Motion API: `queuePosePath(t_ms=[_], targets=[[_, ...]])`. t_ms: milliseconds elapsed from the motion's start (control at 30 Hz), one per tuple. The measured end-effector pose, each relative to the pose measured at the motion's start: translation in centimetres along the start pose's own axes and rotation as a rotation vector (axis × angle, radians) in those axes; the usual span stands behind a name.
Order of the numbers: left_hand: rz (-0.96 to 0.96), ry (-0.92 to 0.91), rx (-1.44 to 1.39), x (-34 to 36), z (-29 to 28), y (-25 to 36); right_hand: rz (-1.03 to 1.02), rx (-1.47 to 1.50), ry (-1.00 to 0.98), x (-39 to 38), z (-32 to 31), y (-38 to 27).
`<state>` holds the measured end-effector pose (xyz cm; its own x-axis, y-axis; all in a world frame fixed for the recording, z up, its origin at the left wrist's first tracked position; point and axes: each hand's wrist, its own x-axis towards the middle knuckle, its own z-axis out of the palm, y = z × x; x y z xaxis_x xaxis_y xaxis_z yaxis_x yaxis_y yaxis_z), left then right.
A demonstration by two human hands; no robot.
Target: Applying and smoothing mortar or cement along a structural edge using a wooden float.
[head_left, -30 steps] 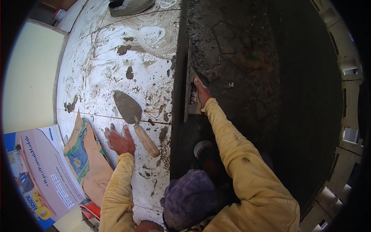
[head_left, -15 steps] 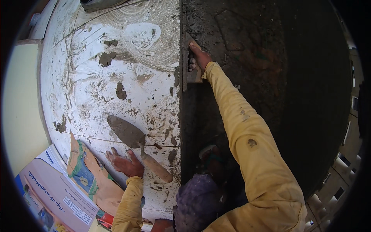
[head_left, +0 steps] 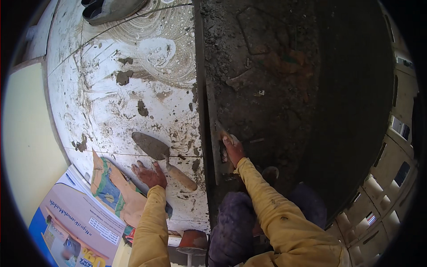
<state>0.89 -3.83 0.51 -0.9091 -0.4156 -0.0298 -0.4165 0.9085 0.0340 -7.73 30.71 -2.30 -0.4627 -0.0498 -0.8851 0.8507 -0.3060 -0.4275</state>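
Observation:
My left hand (head_left: 150, 174) rests with fingers spread on a white tiled surface (head_left: 173, 100) spattered with mortar. Just right of it lies a pointed trowel (head_left: 152, 146), its blade grey with mortar and its wooden handle towards me. My right hand (head_left: 234, 150) is closed round what looks like a plastering float (head_left: 221, 129). The float stands on edge along the dark mortared strip beside the tiled surface's right side. My fingers and the shade hide most of it.
A torn paper bag (head_left: 118, 187) and a printed sheet (head_left: 82, 222) lie at the near left, by a cream wall (head_left: 31, 133). Shoes (head_left: 115, 10) stand at the far left. A reddish bucket (head_left: 193, 240) is close to my knee (head_left: 231, 224). Pierced blocks (head_left: 378, 191) line the right.
My right hand has drawn the float nearer along the strip. My left hand stays flat beside the trowel. The view has shifted, and the bucket now shows.

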Motion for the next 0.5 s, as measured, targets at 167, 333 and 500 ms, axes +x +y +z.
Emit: queuePosePath(t_ms=[167,333,500], targets=[[-0.204,-0.365,-0.26,3.3,-5.7,-1.4,-0.397,0.084,-0.008,5.8,0.9,-9.0],[-0.158,-0.038,-0.538,14.7,-8.3,11.0,-0.35,-0.018,0.095,16.0,-0.2,-14.5],[0.546,0.119,-0.546,33.0,-4.8,29.4,-0.278,-0.087,0.08,19.9,4.1,-17.0]])
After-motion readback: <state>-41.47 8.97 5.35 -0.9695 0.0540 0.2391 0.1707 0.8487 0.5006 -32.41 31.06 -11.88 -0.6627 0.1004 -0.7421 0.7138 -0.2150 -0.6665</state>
